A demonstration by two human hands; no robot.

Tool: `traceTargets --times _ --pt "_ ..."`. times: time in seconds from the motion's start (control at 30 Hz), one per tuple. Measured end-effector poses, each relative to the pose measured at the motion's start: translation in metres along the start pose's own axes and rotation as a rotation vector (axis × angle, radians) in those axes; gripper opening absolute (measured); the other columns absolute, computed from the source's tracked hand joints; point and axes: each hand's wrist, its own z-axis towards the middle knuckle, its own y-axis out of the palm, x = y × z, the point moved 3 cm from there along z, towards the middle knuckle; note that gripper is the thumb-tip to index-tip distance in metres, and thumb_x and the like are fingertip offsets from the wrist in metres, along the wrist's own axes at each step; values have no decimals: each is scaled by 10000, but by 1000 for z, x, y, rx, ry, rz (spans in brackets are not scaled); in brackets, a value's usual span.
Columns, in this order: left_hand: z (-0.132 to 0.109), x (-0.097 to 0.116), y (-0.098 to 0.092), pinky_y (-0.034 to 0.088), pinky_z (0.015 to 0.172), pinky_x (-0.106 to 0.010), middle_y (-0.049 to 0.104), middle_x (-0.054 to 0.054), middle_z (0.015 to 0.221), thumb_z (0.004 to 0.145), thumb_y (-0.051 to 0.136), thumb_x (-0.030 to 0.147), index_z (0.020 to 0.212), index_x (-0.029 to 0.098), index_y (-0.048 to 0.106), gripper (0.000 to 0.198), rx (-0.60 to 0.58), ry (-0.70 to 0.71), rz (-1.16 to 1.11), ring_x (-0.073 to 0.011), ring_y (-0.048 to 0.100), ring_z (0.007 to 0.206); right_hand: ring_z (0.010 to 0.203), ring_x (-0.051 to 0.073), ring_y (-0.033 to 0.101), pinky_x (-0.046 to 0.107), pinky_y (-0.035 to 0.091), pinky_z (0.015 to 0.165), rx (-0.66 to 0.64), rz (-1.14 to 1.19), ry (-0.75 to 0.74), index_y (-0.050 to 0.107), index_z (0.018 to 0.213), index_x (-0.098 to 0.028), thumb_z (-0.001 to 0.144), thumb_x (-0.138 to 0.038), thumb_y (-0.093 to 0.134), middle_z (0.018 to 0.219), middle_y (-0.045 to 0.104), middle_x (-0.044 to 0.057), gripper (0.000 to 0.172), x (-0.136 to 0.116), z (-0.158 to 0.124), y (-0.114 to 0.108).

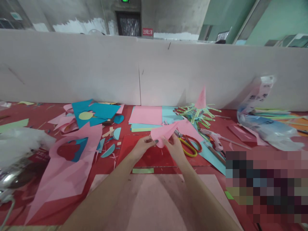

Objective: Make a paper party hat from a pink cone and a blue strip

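My left hand (143, 147) pinches the lower left edge of a curved piece of pink paper (160, 132). The right-hand side of this paper is gripped by my right hand (174, 147), and it bends towards a cone there. Both hands hold it above a red sheet (131, 147). Scissors (192, 150) with yellow and red handles lie just right of my right hand. Behind them a finished-looking pink cone (201, 98) stands on a cluster of green paper strips (202, 117).
Stacked pink sheets (146, 115) lie ahead. Cut blue paper (96, 112) and a pink sheet with a hole (69, 179) are leftward. At right are a glue gun (216, 141) and a plastic bag (269, 125). A white partition (96, 67) closes the table's back.
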Motion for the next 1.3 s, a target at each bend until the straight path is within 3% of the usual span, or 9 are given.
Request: traceTargets --times 0.4,0.63,0.8,0.97,1.1,1.2,1.3 --pt "-1 3 1 416 671 -280 626 -11 627 681 640 412 692 174 651 239 -38 32 121 -146 560 624 870 212 614 334 489 756 74 -59 21 584 943 -163 702 -333 622 931 674 76 297 -5 -4 -2" --pt "-5 10 9 430 674 -285 631 -22 676 691 630 400 737 170 655 236 -143 6 156 -157 561 655 951 237 591 362 472 815 95 -85 22 631 884 -154 719 -359 619 984 665 93 263 -8 -7 -3" --pt "-5 10 8 428 678 -285 602 -15 654 706 609 426 704 153 631 274 -131 -1 161 -152 550 655 891 250 611 390 481 794 94 -84 36 639 935 -134 708 -371 628 944 678 102 328 -8 -7 -2" --pt "-2 4 3 426 702 -290 613 -26 711 699 611 449 766 139 631 318 -105 -7 124 -146 545 683 1017 221 560 371 424 897 93 -15 -69 617 1046 -163 759 -358 582 1106 620 92 349 -16 -5 -5" --pt "-2 3 3 438 698 -299 626 -45 781 690 615 465 868 137 635 374 -107 -34 83 -160 557 721 1041 195 547 348 384 948 119 62 -149 624 1044 -202 814 -348 517 1118 616 56 293 -25 -5 -10" --pt "-2 4 4 438 704 -303 626 -45 776 679 623 471 880 137 637 389 -95 -44 64 -170 562 742 1015 192 559 340 392 934 201 37 -180 634 1020 -198 830 -344 499 1073 638 47 276 -28 -7 -14" --pt "-3 3 4 428 688 -285 615 -29 722 664 642 459 800 139 637 348 -53 -37 57 -159 554 714 983 195 569 329 420 885 186 -30 -194 629 1027 -177 835 -331 497 1061 642 64 279 -31 -9 -15"
